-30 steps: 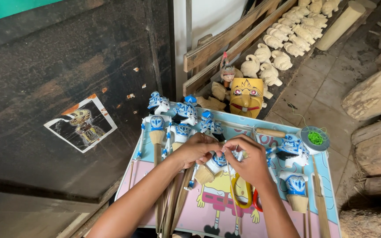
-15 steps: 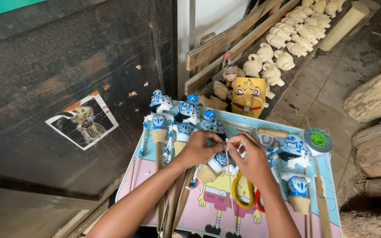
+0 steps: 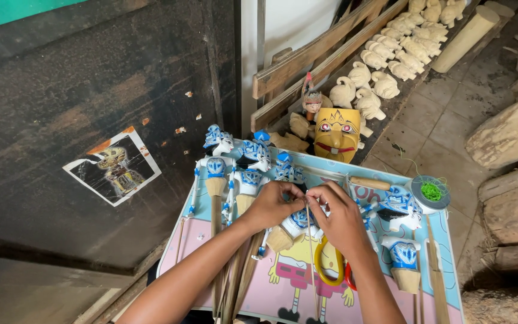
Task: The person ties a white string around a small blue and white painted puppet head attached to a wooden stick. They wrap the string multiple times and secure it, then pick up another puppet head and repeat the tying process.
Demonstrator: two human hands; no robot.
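Little has shifted since the earlier frames — both hands stay together over the same blue-and-white puppet (image 3: pixel 298 221) at the middle of the counter (image 3: pixel 433 300), a small pink and pale-blue cartoon-printed surface. Left hand (image 3: pixel 271 207) and right hand (image 3: pixel 338 217) meet above the puppet, fingers (image 3: pixel 307 195) pressed together in a pinch on something too fine to make out. A thin wooden rod (image 3: pixel 313 264) runs down from the hands. Beside them lie more painted puppets (image 3: pixel 235 165), a spool of green thread (image 3: pixel 430 192) and yellow-handled scissors (image 3: pixel 328 270) — a yellow carved mask (image 3: pixel 337 133) stands just behind.
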